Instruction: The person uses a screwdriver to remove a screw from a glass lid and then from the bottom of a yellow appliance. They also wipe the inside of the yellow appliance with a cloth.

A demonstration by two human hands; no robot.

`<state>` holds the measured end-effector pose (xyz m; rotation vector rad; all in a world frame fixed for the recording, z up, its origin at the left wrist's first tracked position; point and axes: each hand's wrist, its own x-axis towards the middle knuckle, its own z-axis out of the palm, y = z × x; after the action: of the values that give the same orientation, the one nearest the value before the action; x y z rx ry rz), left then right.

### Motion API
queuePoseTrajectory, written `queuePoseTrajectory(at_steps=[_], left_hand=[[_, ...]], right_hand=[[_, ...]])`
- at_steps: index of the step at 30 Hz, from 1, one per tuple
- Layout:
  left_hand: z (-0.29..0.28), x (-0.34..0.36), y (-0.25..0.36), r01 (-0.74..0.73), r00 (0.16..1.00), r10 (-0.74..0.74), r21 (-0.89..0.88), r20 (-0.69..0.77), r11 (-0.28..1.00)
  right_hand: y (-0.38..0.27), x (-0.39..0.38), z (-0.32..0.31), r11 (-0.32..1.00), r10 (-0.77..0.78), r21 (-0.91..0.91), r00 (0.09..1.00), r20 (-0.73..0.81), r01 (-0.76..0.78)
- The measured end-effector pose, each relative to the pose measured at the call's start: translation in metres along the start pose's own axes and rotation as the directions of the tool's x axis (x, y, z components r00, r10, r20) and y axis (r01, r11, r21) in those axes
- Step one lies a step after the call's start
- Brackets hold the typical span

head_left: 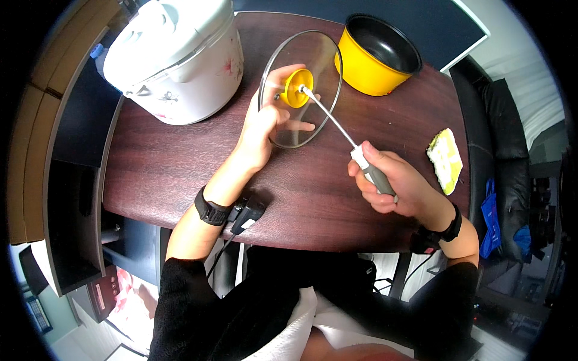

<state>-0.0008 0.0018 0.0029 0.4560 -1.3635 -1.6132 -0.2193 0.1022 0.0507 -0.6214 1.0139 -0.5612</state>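
Left hand [260, 131] is gripping the lid [294, 96]; right hand [402, 182] is apparently seating the grasped screwdriver [359, 156], next likely needing aligned rotation.

White floral appliance [186, 78] on brown table [313, 210], left; yellow-white cloth [445, 161], right; black sofa [513, 117] alongside; blue article [490, 219], possibly bag.

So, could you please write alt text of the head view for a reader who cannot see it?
The left hand holds up a tilted glass lid while the right hand holds a screwdriver to the center of its yellow knob. On the brown table are a yellow pot, a white rice cooker and a sponge.
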Motion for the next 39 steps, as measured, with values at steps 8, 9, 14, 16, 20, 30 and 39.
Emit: queuePoseTrajectory(at_steps=[8,9,14,16,20,30,39], left_hand=[[0.000,0.000,-0.001,0.039,0.999,-0.038,-0.089,0.016,0.995],[0.000,0.000,0.000,0.054,0.998,-0.051,-0.105,0.028,0.993],[-0.002,0.001,0.001,0.105,0.988,-0.076,-0.222,0.133,0.969],[-0.003,0.000,0.002,0.099,0.988,-0.070,-0.216,0.137,0.971],[-0.003,-0.001,0.003,0.076,0.992,-0.061,-0.146,0.108,0.986],[-0.003,-0.002,0.003,0.024,0.999,-0.022,-0.100,0.029,0.995],[-0.005,0.000,0.012,0.025,1.000,-0.025,-0.023,0.019,0.999]], right_hand=[[-0.021,-0.008,-0.007,0.140,-0.707,-0.984,0.706,-0.022,0.110],[-0.025,-0.011,-0.005,0.069,-0.735,-0.993,0.678,0.013,0.095],[-0.044,-0.020,-0.007,-0.219,-0.728,-0.976,0.668,0.153,-0.015],[-0.047,-0.017,-0.013,-0.181,-0.707,-0.983,0.691,0.151,0.030],[-0.038,-0.008,-0.022,-0.012,-0.663,-0.993,0.742,0.097,0.119],[0.014,0.020,-0.013,0.865,-0.259,-0.460,0.963,-0.069,0.200],[0.002,0.017,-0.011,0.673,-0.428,-0.709,0.893,-0.142,0.210]])
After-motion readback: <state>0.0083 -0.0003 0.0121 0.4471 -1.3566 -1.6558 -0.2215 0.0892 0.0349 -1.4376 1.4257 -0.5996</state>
